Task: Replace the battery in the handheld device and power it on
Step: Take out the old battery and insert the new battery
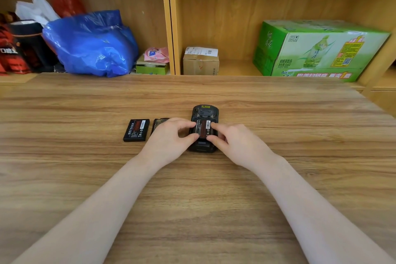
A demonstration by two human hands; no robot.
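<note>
A black handheld device point(205, 111) lies face down on the wooden table point(192, 188), its back open. In its compartment sits a black battery point(203, 128) with a red label. My left hand point(171, 135) pinches the battery's left side with thumb and forefinger. Thumb and forefinger of my right hand point(233, 141) hold its right side. Left of the device lies a second black battery point(136, 130), label up. Between that battery and my left hand a dark back cover point(159, 123) shows partly, the rest hidden by the hand.
Behind the table stands a wooden shelf unit. Its left bay holds a blue plastic bag point(92, 43), other bags and a pink packet point(156, 54). The right bay holds a small cardboard box point(200, 61) and a green drinks carton point(317, 49).
</note>
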